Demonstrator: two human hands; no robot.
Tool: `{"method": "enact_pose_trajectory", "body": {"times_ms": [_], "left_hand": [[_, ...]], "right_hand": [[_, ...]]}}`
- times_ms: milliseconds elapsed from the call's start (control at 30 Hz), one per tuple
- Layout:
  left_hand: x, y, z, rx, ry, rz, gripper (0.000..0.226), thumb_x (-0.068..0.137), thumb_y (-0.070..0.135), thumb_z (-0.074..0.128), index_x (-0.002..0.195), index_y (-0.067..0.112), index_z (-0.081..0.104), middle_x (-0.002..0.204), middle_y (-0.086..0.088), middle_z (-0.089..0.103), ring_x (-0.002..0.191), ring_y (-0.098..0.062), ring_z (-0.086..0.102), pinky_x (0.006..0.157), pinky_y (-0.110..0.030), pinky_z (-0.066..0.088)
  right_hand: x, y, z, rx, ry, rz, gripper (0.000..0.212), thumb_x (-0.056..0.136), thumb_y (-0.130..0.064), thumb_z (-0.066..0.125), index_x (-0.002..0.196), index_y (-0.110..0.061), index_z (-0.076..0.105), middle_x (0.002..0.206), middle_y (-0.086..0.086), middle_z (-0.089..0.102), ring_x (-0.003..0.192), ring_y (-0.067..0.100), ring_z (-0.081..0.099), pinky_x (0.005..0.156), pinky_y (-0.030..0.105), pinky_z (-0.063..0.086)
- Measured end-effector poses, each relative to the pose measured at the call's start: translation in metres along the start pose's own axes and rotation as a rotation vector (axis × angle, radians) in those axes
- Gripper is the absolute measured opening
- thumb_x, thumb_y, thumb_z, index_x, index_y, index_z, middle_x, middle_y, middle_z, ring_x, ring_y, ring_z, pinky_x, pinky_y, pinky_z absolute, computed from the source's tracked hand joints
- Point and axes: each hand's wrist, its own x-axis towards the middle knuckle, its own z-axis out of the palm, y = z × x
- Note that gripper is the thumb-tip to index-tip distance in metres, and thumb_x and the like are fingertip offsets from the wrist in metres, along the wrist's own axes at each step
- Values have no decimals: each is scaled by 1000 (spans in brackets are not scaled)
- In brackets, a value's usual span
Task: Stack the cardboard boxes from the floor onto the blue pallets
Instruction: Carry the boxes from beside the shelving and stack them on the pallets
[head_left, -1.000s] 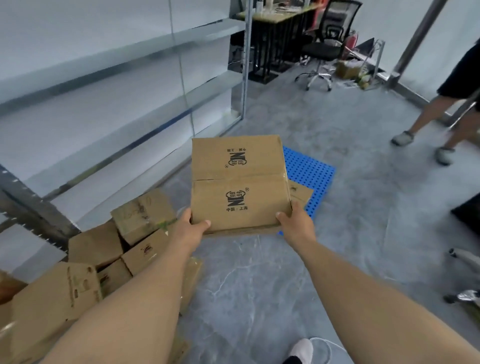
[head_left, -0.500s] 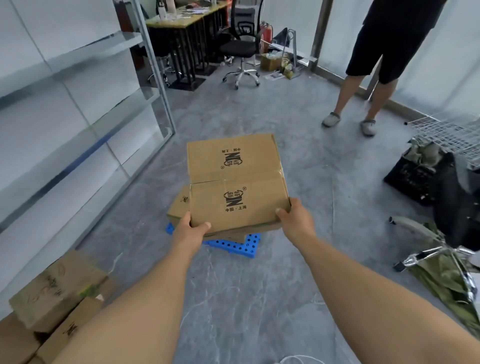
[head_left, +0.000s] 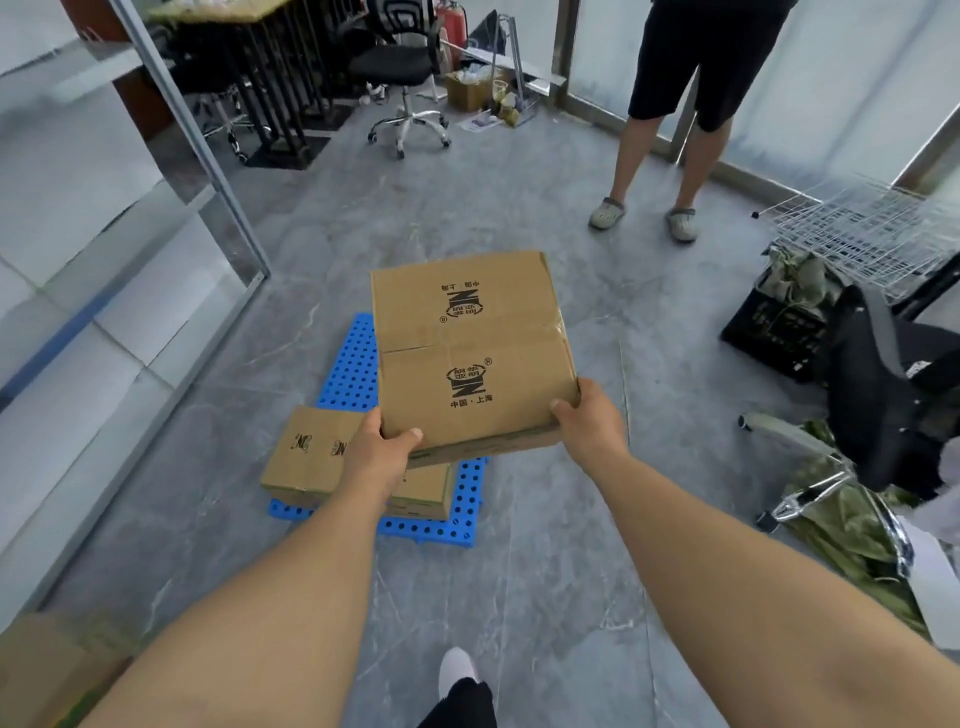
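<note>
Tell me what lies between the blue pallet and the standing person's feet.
Only bare grey floor, as the head view shows. The held box covers the blue pallet on its far side; the standing person's feet are beyond.

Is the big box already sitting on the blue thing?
No, the big box is held up by the left hand and right hand above the blue pallet.

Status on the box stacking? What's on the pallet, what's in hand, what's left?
Done: one box already sits on the blue pallet. In hand: the left hand and right hand grip the near corners of a second box, held above the pallet and not yet set down. Left: at least one more box shows at the bottom left edge; how many remain beyond it is out of view.
</note>
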Motion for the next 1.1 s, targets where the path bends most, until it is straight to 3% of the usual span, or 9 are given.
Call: {"method": "enact_pose_trajectory", "body": {"times_ms": [100, 233, 333, 467, 567, 733, 900, 1033, 1100], "left_hand": [[28, 24, 8, 35, -19, -21, 52, 89, 26, 59, 136, 18, 40, 132, -3, 53, 114, -24, 52, 95, -38, 42], [63, 53, 26, 51, -30, -9, 56, 90, 27, 58, 140, 18, 36, 136, -2, 48, 120, -25, 49, 94, -36, 39], [80, 66, 47, 38, -15, -26, 50, 90, 25, 58, 135, 16, 40, 132, -3, 51, 114, -22, 50, 93, -35, 40], [101, 82, 81, -4, 62, -80, 44, 89, 26, 58, 130, 17, 42, 122, 1, 51, 104, -19, 49, 86, -33, 38], [111, 95, 112, -47, 143, -112, 33, 89, 22, 59, 120, 20, 46, 107, 5, 48, 92, -14, 46, 81, -31, 35], [119, 120, 151, -125, 280, -189, 47, 88, 21, 60, 131, 14, 44, 111, 5, 48, 96, -14, 45, 84, -30, 37], [132, 128, 169, -148, 379, -254, 38, 88, 23, 60, 122, 17, 47, 107, 4, 50, 94, -15, 46, 81, -31, 36], [163, 133, 176, -187, 465, -305, 41, 88, 23, 60, 125, 16, 46, 100, 8, 44, 94, -16, 45, 84, -34, 40], [177, 132, 177, -223, 469, -321, 41, 88, 22, 60, 126, 16, 45, 108, 4, 49, 97, -18, 47, 91, -41, 45]], "right_hand": [[34, -12, -5, -12, -6, 10, 40, 93, -25, 47, 131, -14, 42, 107, 4, 56, 79, 19, 45, 61, 30, 33], [82, -22, -12, 3, 3, 4, 37, 94, -24, 46, 130, -15, 42, 98, 3, 55, 67, 12, 44, 50, 26, 31], [121, -22, -18, -17, -37, -5, 36, 94, -25, 45, 129, -16, 42, 91, -3, 49, 68, 11, 45, 48, 24, 31], [177, -20, -31, -38, -106, -33, 41, 94, -26, 45, 133, -16, 40, 95, -2, 48, 77, 17, 46, 50, 25, 31], [221, -20, -44, -71, -183, -88, 40, 94, -25, 45, 133, -17, 40, 91, -3, 48, 71, 14, 47, 49, 24, 31], [278, -29, -61, -175, -267, -195, 37, 92, -23, 47, 128, -16, 44, 95, 1, 52, 76, 18, 45, 62, 30, 33], [320, -42, -53, -162, -375, -258, 39, 91, -22, 49, 129, -17, 45, 106, 6, 58, 77, 17, 45, 55, 27, 32], [362, -62, -30, -194, -447, -322, 44, 91, -21, 49, 134, -17, 42, 113, 7, 59, 87, 22, 52, 65, 28, 37], [377, -70, -21, -207, -471, -331, 44, 91, -21, 48, 135, -17, 41, 103, 4, 58, 75, 16, 49, 54, 27, 36]]}}
